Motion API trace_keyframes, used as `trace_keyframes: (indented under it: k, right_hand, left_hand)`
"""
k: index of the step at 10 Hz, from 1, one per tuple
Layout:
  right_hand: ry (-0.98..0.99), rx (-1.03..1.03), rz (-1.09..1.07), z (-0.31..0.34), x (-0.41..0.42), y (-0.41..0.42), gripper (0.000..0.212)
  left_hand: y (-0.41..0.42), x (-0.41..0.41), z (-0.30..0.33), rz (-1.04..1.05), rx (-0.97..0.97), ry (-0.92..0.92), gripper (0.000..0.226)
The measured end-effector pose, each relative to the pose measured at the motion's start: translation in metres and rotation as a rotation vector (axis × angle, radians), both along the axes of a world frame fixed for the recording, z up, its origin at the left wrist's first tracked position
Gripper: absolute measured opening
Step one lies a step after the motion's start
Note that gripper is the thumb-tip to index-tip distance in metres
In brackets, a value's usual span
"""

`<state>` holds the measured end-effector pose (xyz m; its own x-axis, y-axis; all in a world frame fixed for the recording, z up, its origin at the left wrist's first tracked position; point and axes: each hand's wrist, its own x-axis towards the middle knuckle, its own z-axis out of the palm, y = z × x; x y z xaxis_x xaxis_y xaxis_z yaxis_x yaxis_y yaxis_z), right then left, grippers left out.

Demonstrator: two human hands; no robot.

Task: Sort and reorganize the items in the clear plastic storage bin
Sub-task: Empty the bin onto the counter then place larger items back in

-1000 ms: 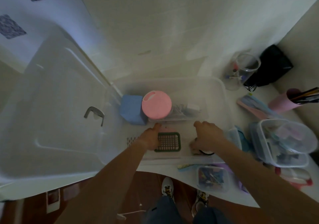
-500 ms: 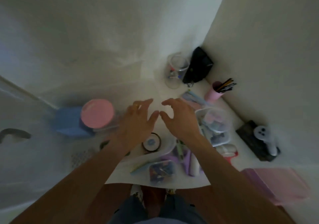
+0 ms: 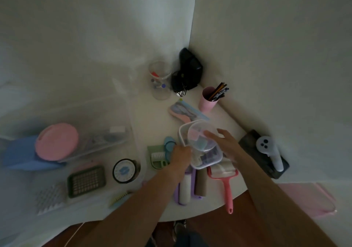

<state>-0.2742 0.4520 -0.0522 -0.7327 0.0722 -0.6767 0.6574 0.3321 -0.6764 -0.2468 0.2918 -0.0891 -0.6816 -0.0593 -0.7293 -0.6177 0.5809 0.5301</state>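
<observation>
On a white table, a large clear storage bin sits left, while right of it the left hand grips a small clear lidded container and the right hand rests open-fingered against it.

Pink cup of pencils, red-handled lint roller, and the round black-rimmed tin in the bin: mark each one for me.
pink cup (image 3: 207, 102), head view, on its outer side wall.
lint roller (image 3: 228, 191), head view, on the red handle.
round tin (image 3: 123, 170), head view, on the centre of its lid.
</observation>
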Motion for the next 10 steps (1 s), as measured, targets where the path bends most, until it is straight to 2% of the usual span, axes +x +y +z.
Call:
trace_keyframes:
  k: [1, 2, 3, 4, 5, 6, 7, 8, 9, 10]
  right_hand:
    - [0.024, -0.153, -0.005, -0.015, -0.004, 0.008, 0.049]
    - [0.02, -0.216, -0.022, -0.014, -0.005, 0.011, 0.055]
    - [0.038, -0.234, -0.058, -0.015, -0.005, 0.014, 0.052]
    - [0.097, -0.254, -0.032, -0.008, -0.007, 0.011, 0.04]
    - [0.15, -0.223, 0.067, 0.001, -0.009, 0.003, 0.01]
    - [0.086, -0.246, 0.053, 0.0, -0.014, 0.003, 0.045]
    - [-0.058, -0.428, -0.029, -0.01, -0.017, 0.011, 0.088]
    - [-0.124, -0.499, -0.045, -0.006, -0.015, 0.011, 0.091]
    - [-0.092, -0.477, -0.035, 0.017, -0.005, 0.01, 0.083]
    - [-0.003, -0.466, -0.037, 0.055, 0.003, 0.003, 0.1]
  left_hand:
    - [0.003, -0.001, -0.022, 0.466, 0.314, 0.022, 0.036]
    - [0.007, 0.002, -0.016, 0.532, 0.377, 0.057, 0.023]
    - [0.012, 0.0, -0.017, 0.628, 0.482, 0.096, 0.025]
    - [0.019, -0.004, -0.019, 0.713, 0.513, 0.171, 0.023]
    - [0.026, -0.003, -0.022, 0.815, 0.567, 0.093, 0.015]
    - [0.031, -0.002, -0.037, 0.745, 0.573, 0.066, 0.039]
    - [0.036, -0.01, -0.042, 0.813, 0.683, 0.062, 0.051]
    - [0.037, -0.008, -0.017, 0.823, 0.802, 0.045, 0.029]
    - [0.035, 0.003, -0.004, 0.793, 0.811, 0.023, 0.021]
    - [0.024, 0.013, 0.016, 0.702, 0.781, 0.076, 0.03]
